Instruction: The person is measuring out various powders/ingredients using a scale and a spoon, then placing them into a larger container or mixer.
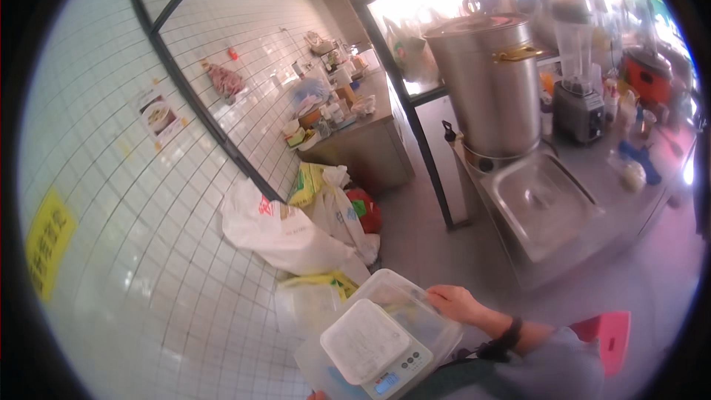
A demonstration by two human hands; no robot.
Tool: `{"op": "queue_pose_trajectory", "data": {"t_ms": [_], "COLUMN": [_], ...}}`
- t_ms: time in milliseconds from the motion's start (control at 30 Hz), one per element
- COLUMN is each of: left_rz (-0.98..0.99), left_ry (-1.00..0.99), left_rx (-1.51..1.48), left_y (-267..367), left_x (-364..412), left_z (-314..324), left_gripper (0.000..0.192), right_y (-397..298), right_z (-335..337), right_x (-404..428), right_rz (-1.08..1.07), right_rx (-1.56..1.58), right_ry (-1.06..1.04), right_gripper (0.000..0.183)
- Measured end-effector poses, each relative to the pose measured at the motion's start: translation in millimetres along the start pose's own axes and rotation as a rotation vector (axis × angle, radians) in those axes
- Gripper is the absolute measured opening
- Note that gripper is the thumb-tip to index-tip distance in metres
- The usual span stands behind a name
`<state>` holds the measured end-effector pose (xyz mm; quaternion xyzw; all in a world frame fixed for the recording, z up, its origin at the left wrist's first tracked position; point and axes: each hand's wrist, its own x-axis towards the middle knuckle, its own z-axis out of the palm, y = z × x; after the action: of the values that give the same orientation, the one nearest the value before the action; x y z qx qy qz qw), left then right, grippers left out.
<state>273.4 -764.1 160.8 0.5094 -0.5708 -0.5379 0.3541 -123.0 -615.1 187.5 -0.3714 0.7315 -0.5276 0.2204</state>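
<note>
A clear plastic container (444,339) is in front of me at the bottom of the view. My right hand (454,303) grips its far right rim, with a dark band around the wrist. A white digital kitchen scale (364,341) with a square platform and a lit display is on or in the container; which of the two I cannot tell. Only a sliver of my left hand (316,396) shows at the bottom edge, close to the container's near left side. Its grip is hidden.
White sacks (289,233) lean against the tiled wall (166,266) on the left. A steel counter at right holds a sunken basin (541,205), a large lidded steel pot (489,83) and a blender (577,105). A pink plastic stool (614,341) stands right of my arm.
</note>
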Motion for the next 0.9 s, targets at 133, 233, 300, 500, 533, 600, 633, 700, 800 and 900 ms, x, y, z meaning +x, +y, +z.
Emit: {"op": "queue_pose_trajectory", "data": {"t_ms": [133, 233, 300, 500, 533, 600, 633, 700, 800, 900], "left_rz": [0.012, -0.027, -0.052, -0.087, -0.094, -0.009, -0.017, 0.113, 0.078, 0.134], "left_ry": [0.01, 0.009, 0.006, -0.089, -0.108, -0.364, -0.378, -0.378, -0.485, -0.551], "left_rx": [-0.066, -0.064, -0.069, -0.249, -0.26, -0.008, 0.0, -0.208, -0.297, -0.267], "left_y": [51, 90, 97, 122, 124, 123, 136, 181, 215, 250], "left_x": [61, 126, 182, 388, 427, 504, 528, 574, 651, 693], "left_z": [50, 81, 98, 181, 193, 208, 230, 292, 359, 430], "left_gripper": [0.022, 0.023, 0.023, 0.024, 0.024, 0.028, 0.028, 0.02, 0.019, 0.023], "right_y": [7, 10, 13, 20, 23, 24, 22, 23, 38, 51], "right_z": [-2, 8, 15, 0, -6, -20, -25, -37, -66, -99], "right_x": [101, 181, 237, 397, 420, 463, 484, 530, 600, 662], "right_rz": [-0.011, -0.003, 0.004, 0.111, 0.072, 0.084, 0.109, 0.124, 0.056, 0.042], "right_rx": [0.077, 0.071, 0.054, 0.059, 0.08, 0.04, 0.087, 0.116, 0.149, 0.162], "right_ry": [-0.089, -0.099, -0.089, 0.02, 0.072, 0.12, 0.174, 0.252, 0.339, 0.393], "right_gripper": [0.031, 0.032, 0.032, 0.032, 0.032, 0.031, 0.031, 0.03, 0.029, 0.029]}}
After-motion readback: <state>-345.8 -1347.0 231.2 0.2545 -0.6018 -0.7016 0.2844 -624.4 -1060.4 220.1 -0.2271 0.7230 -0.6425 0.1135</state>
